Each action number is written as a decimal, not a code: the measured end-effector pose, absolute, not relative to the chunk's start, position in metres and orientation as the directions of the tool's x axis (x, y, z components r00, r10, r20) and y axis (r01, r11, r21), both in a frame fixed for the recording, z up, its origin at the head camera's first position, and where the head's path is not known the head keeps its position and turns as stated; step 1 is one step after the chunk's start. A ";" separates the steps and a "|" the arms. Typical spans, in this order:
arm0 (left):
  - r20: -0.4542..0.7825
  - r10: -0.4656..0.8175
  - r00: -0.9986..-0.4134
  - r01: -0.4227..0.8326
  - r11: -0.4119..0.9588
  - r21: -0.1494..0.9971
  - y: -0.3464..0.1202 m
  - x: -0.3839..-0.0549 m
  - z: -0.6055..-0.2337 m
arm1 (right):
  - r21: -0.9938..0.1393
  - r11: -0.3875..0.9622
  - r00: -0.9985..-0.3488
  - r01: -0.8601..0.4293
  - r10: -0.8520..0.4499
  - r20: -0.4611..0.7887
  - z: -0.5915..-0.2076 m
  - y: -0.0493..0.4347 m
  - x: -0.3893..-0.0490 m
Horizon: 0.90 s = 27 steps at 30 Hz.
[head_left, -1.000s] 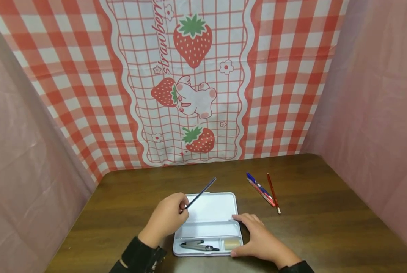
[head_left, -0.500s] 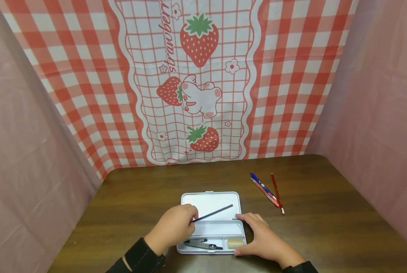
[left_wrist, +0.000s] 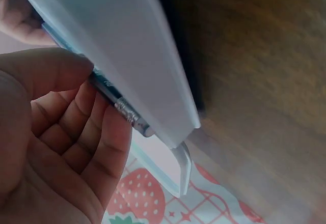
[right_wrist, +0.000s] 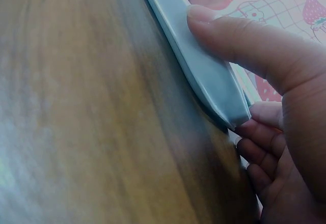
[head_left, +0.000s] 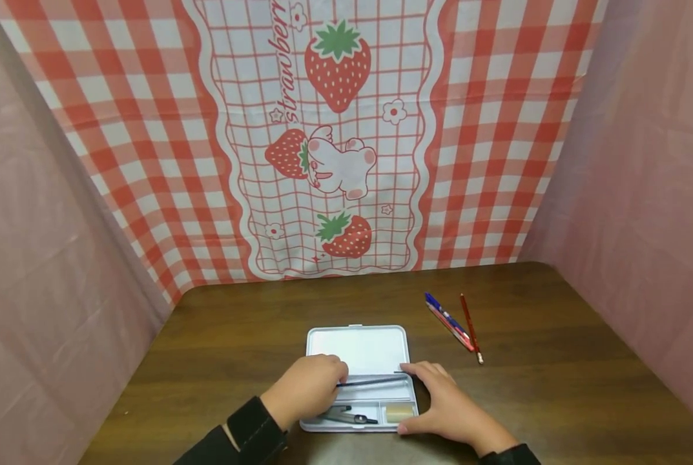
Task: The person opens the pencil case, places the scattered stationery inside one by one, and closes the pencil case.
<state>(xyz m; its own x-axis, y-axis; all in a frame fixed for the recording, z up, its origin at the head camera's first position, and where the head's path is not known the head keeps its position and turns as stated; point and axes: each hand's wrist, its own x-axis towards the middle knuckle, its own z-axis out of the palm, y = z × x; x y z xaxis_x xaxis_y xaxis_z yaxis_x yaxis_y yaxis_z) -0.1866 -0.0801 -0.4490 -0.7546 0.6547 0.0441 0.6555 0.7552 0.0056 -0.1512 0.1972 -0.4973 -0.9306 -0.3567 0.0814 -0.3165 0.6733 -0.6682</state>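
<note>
My left hand [head_left: 311, 386] pinches a dark pencil [head_left: 375, 382] by its eraser end, low over the rear compartment of an open white pencil case [head_left: 356, 345]. In the left wrist view the pencil's metal ferrule [left_wrist: 125, 111] and eraser tip show beyond the thumb, close beside the case wall. The case's front row holds a grey drawing compass [head_left: 349, 417], partly hidden by the left hand, and a beige eraser [head_left: 400, 413]. At the case's right end my right hand [head_left: 447, 402] grips it, thumb at the near corner and fingers further back.
Right of the case, on the brown wooden table [head_left: 236, 336], lie a blue pen [head_left: 446, 314], a pinkish-red pen [head_left: 452, 328] and a red pencil [head_left: 471, 328] with a white eraser end. A strawberry-patterned cloth [head_left: 334, 161] hangs behind the table, with pink curtains at both sides.
My left hand has lowered the dark pencil and turned it from steeply slanted to nearly level with the rear compartment. The right hand stays on the case.
</note>
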 end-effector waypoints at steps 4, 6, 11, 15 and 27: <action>0.004 0.658 -0.753 0.658 0.753 -0.006 -0.078 -0.186 -0.451 | -0.669 0.676 -0.933 -0.308 -0.353 0.072 -0.497 0.196 -0.151; -0.012 0.659 -0.752 0.660 0.752 -0.015 -0.078 -0.186 -0.451 | -0.667 0.678 -0.933 -0.308 -0.352 0.072 -0.497 0.196 -0.151; -0.029 0.663 -0.748 0.663 0.748 -0.021 -0.078 -0.183 -0.451 | -0.674 0.673 -0.933 -0.304 -0.353 0.069 -0.496 0.197 -0.151; -0.014 0.657 -0.754 0.657 0.754 -0.008 -0.080 -0.181 -0.452 | -0.683 0.667 -0.933 -0.297 -0.356 0.058 -0.497 0.197 -0.150; 0.057 0.481 -0.875 0.483 0.857 0.179 -0.106 -0.167 -0.443 | -0.717 0.650 -0.960 -0.254 -0.259 0.105 -0.499 0.192 -0.152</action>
<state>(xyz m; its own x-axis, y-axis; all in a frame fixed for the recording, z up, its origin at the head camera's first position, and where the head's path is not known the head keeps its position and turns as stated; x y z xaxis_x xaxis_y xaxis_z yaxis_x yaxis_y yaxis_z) -0.1667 -0.1058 -0.4430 -0.8750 0.4807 0.0574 0.4827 0.8573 0.1789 -0.1516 0.1919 -0.4986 -0.9602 -0.2587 0.1051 -0.2535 0.6499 -0.7165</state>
